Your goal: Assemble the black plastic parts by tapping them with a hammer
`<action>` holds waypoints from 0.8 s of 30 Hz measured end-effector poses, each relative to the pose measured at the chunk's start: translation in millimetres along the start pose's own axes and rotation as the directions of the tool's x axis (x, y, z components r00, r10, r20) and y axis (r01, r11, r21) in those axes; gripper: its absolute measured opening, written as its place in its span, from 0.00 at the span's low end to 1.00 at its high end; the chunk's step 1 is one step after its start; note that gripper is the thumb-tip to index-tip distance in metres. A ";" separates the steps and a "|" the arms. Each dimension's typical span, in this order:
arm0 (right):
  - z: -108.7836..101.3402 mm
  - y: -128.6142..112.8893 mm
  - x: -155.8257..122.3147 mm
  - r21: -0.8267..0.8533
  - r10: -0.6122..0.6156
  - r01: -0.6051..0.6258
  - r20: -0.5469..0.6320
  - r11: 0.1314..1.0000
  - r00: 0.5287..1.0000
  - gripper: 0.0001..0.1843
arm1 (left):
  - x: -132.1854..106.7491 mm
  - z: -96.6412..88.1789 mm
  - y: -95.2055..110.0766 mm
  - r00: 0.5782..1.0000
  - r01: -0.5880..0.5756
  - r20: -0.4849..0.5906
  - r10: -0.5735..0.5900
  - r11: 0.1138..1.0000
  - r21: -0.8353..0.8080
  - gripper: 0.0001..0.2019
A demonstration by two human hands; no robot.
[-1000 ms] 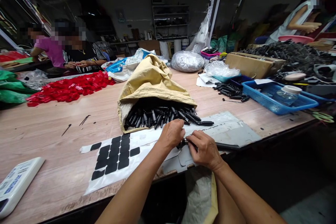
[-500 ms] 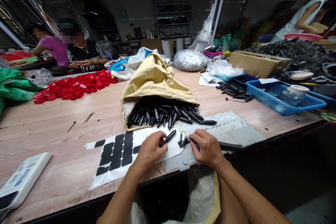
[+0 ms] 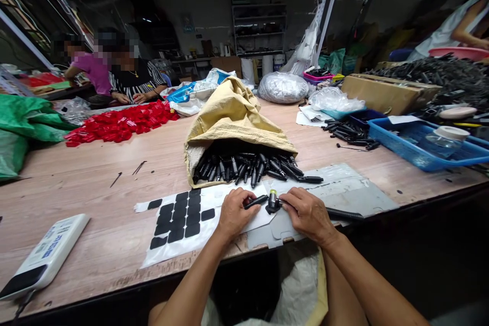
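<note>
My left hand [image 3: 235,212] is closed on a slim black cylindrical part [image 3: 255,201] whose tip points right, toward the hammer's head. My right hand [image 3: 308,214] grips a small hammer [image 3: 272,198] close to its head. The head is metal with a yellow face on top and a black one below, and the black handle runs out to the right beyond my palm. Both hands are low over a grey board [image 3: 347,188] and a white sheet with black rounded-square stickers [image 3: 193,214]. Just behind them, a yellow woven sack [image 3: 237,122] spills similar black parts [image 3: 252,168].
A white device [image 3: 46,254] lies at left, with a red heap [image 3: 122,122] and green bag [image 3: 34,122] farther back. To the right are loose black parts [image 3: 349,132], a blue tray [image 3: 405,150] and a cardboard box [image 3: 385,92]. Co-workers sit behind.
The view has turned slightly left, so the scene sits farther right. The black part in my left hand has come closer to the hammer's head and lies flatter.
</note>
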State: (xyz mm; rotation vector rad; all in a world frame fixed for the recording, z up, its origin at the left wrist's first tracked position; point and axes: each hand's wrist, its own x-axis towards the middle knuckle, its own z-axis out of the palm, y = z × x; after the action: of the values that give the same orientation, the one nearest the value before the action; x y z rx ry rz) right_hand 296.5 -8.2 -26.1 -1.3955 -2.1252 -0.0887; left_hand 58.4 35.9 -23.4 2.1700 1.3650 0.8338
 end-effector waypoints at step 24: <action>-8.0 -49.3 26.9 0.104 0.040 -0.027 -0.126 0.994 0.991 0.12 | 2.8 -0.3 3.5 0.994 0.108 -0.014 -0.111 0.987 -0.122 0.07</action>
State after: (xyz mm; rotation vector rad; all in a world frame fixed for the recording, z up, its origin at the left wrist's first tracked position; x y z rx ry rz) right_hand 250.4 -11.2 6.6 -1.3298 -1.9725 -0.0534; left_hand 61.4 37.0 -20.2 1.9815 1.3927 0.8760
